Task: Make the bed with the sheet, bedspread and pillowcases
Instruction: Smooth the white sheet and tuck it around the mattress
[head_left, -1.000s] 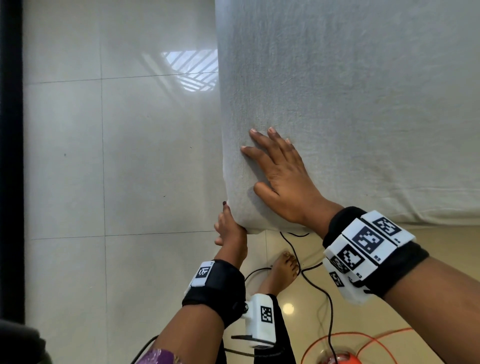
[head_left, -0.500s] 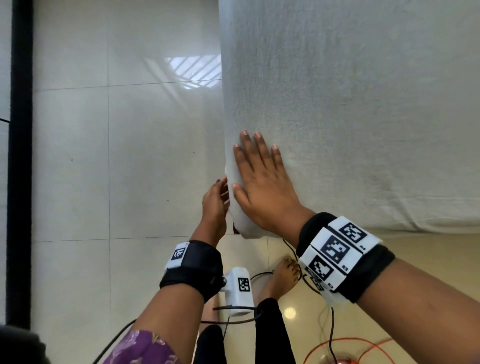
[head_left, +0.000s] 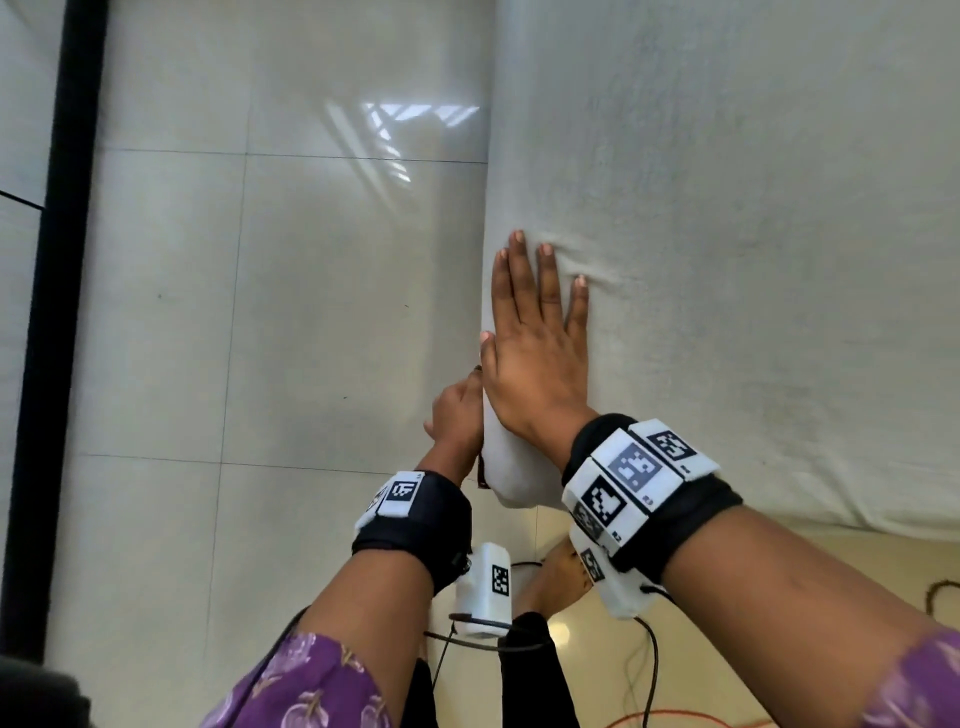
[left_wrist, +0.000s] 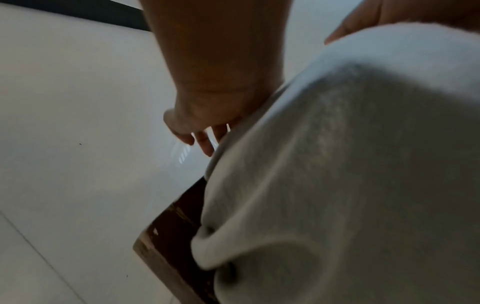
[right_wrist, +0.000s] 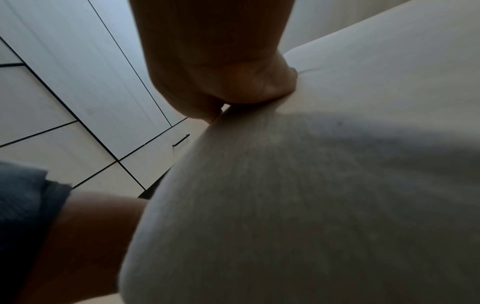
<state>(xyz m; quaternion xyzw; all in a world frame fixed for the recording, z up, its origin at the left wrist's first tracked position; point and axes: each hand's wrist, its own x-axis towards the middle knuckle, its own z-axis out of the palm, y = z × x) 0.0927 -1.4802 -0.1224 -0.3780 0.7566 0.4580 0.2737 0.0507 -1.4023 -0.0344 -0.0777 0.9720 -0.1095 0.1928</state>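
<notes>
A white sheet (head_left: 727, 260) covers the mattress, with its near left corner by my wrists. My right hand (head_left: 535, 353) lies flat on top of the sheet along the left edge, fingers straight and pressing small creases into the cloth. My left hand (head_left: 457, 410) is lower, against the side of the mattress just beside the right hand. In the left wrist view its fingers (left_wrist: 205, 142) reach down along the sheet's (left_wrist: 350, 164) side edge, above the dark wooden bed frame (left_wrist: 171, 236). Whether they hold any cloth is hidden.
Pale glossy floor tiles (head_left: 260, 312) lie to the left of the bed, with a black strip (head_left: 57, 312) at the far left. Black and orange cables (head_left: 649, 675) and my foot (head_left: 550, 577) are on the floor below the corner. A cupboard handle (right_wrist: 181, 140) shows beyond.
My right hand has slid left to the mattress edge and turned straight along it. My left hand has moved from under the corner up along the side.
</notes>
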